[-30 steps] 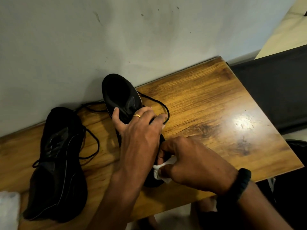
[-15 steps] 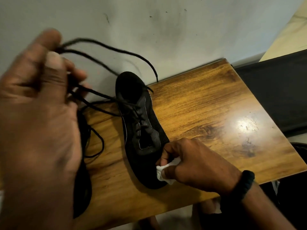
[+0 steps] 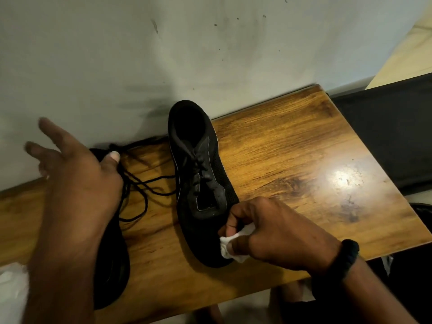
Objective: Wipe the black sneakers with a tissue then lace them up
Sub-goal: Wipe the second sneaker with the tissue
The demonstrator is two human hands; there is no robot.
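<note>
- You've just been swinging the laces (image 3: 142, 183) out of the way. Half a second back your left hand (image 3: 77, 183) was holding them up near the camera, and now they're lying loose on the table (image 3: 292, 160) off the shoe's 9 o'clock side.
- That hand is now hovering with its fingers splayed wide and gripping nothing. The thumb is sitting right by the lace ends, and I can't tell if it's actually touching them.
- Your right hand (image 3: 275, 232) isn't budging. It's curled tight around the tissue (image 3: 233, 242) and pressing it onto the sneaker (image 3: 201, 183) at roughly 5 o'clock, on the toe edge.
- That sneaker is sitting heel at 12 against the wall, toe at 6 towards you.
- My read is that you're still wiping shoe one and the top's now clear for it. The lacing isn't started yet.
- The second sneaker (image 3: 114, 265) is at 9 o'clock and your left arm is covering most of it, so I can't judge whether it's clean.
- There's something white (image 3: 11, 295) getting cut off at 8 o'clock. Could be more tissue, too blurry to say.
</note>
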